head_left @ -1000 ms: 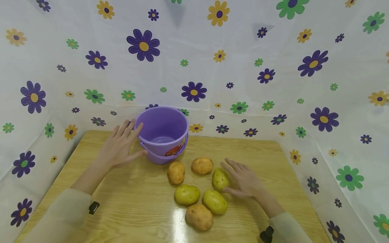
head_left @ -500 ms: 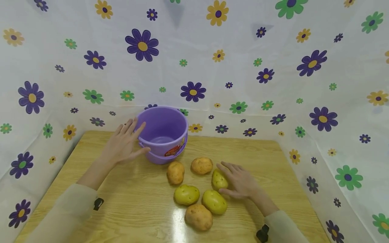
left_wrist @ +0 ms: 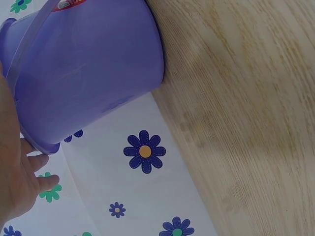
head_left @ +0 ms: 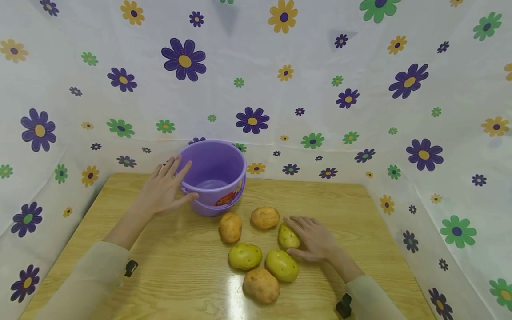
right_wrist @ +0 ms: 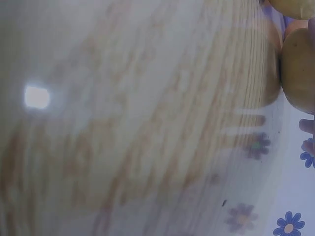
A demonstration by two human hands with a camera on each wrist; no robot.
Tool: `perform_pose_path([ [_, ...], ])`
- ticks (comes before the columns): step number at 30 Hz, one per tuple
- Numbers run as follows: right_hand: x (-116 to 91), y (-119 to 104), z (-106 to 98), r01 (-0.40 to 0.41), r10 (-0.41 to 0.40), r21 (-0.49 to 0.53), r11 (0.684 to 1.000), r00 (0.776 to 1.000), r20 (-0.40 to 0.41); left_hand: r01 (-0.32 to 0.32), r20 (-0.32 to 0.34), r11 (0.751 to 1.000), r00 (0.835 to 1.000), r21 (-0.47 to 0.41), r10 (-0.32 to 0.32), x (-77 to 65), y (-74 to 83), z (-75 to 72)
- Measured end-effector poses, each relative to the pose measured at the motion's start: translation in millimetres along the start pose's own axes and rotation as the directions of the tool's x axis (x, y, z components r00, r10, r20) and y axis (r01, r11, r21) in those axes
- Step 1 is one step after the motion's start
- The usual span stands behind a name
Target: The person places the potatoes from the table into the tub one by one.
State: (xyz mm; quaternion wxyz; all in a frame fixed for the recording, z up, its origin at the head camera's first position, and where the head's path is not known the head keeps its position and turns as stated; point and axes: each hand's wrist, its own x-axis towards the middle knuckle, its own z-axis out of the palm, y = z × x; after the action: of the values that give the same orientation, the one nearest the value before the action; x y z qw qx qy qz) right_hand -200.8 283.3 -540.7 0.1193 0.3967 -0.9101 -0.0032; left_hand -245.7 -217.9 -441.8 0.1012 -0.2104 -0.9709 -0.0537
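Note:
A purple bucket (head_left: 212, 197) stands upright at the back left of the table, its handle hanging down in front. My left hand (head_left: 163, 191) is at the bucket's left rim, fingers spread and thumb pointing along the front side. The left wrist view shows fingers (left_wrist: 48, 183) just beyond the rim. My right hand (head_left: 318, 241) reaches over the right side of a yellow-green potato (head_left: 288, 237), with straight fingers past its far side and the thumb at its near side. In the right wrist view a potato (right_wrist: 299, 73) shows at the edge, with fingertips (right_wrist: 306, 125) beside it.
Two more yellow-green potatoes, one left (head_left: 245, 256) and one right (head_left: 282, 266), lie nearby. Brown potatoes lie by the bucket (head_left: 230, 227), behind the group (head_left: 265, 218) and in front (head_left: 262, 286). A flowered cloth (head_left: 256, 89) encloses the wooden table (head_left: 180, 275) behind and at the sides.
My right hand has moved slightly left and down, closer around the yellow-green potato. The left hand has shifted a little right against the bucket's rim. The bucket and potatoes stay in place.

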Motion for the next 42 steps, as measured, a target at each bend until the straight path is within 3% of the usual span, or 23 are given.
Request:
perform_pose_path([
  [11,4,1,0,0.04,-0.041,-0.009,0.999,0.998,-0.041,0.002,-0.003,1.0,1.0,-0.008,-0.002,-0.5,1.4,-0.9],
  [24,10,-3,-5,-0.031,0.031,-0.01,0.999,0.998,0.059,-0.001,-0.021,1.0,1.0,-0.023,0.001,0.4,-1.3,3.4],
  [42,15,-4,-4,-0.065,0.064,0.021,0.998,0.997,0.046,0.0,-0.016,1.0,1.0,-0.02,0.0,0.2,-0.6,1.7],
])
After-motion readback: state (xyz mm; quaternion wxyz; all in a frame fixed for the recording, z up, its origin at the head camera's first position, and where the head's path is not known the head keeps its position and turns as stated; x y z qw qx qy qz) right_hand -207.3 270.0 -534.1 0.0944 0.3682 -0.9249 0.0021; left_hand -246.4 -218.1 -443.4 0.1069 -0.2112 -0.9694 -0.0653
